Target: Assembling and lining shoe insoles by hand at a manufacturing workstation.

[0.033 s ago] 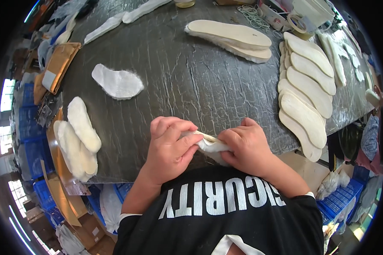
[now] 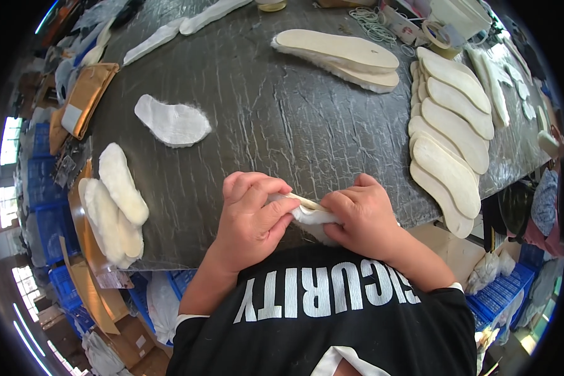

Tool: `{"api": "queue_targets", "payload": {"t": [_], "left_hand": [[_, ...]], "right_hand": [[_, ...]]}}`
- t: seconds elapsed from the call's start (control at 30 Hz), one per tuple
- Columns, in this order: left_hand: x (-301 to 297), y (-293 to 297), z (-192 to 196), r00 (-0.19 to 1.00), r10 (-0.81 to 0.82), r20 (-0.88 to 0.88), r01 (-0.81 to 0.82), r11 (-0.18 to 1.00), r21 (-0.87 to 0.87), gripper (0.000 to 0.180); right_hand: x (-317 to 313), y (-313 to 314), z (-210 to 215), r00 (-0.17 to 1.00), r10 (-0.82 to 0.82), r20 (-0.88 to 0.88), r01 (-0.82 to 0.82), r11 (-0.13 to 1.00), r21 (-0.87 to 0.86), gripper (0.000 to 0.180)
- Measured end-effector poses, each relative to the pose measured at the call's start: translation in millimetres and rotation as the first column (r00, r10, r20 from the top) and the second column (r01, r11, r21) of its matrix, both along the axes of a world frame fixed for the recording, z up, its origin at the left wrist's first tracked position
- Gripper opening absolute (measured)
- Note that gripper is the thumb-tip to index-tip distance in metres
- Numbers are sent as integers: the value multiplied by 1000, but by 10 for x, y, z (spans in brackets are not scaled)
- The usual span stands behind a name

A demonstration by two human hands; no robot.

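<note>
Between my two hands, at the table's near edge, is a fluffy white insole (image 2: 314,216) with a cream layer along its upper edge. My left hand (image 2: 252,213) pinches its left end between thumb and fingers. On the other end my right hand (image 2: 357,213) is closed, thumb pressed against the edge. Much of the insole is hidden behind my fingers. A single white insole piece (image 2: 172,121), fuzzy at its rim, lies farther off to the left. At the table's left edge rest several fluffy insoles (image 2: 123,185).
Overlapping cream insoles (image 2: 454,131) line the right side of the dark table (image 2: 244,125). Two stacked fleece-backed insoles (image 2: 338,53) lie at the far middle. Behind them are a coil of green cord (image 2: 373,25) and a tape roll (image 2: 442,34). Blue crates (image 2: 501,294) stand below on the right.
</note>
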State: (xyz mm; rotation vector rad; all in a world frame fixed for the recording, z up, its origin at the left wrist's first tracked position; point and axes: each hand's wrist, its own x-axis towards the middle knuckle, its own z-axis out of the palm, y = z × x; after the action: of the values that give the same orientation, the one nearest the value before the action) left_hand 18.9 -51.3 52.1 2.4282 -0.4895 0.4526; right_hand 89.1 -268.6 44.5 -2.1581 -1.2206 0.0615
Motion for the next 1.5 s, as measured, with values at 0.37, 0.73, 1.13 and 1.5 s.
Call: {"api": "queue_targets", "payload": {"t": [0.37,0.73,1.13,1.5], "left_hand": [[-70,204,-195,928,-9,-374,-194,844,-500,44],[-113,77,-58,972,-42,-231,-98,823,-560,37],[-192,26,-89,968,-155,-197,5,796,-605,33],[-132,37,116,981,-193,-37,174,939,-296,32]], "right_hand": [[-14,-47,-19,997,73,0,-72,992,100,32],[-38,-14,29,997,62,-38,-58,993,104,31],[-79,41,15,991,128,24,-130,980,152,32],[-131,67,75,950,114,291,-175,965,195,25]]}}
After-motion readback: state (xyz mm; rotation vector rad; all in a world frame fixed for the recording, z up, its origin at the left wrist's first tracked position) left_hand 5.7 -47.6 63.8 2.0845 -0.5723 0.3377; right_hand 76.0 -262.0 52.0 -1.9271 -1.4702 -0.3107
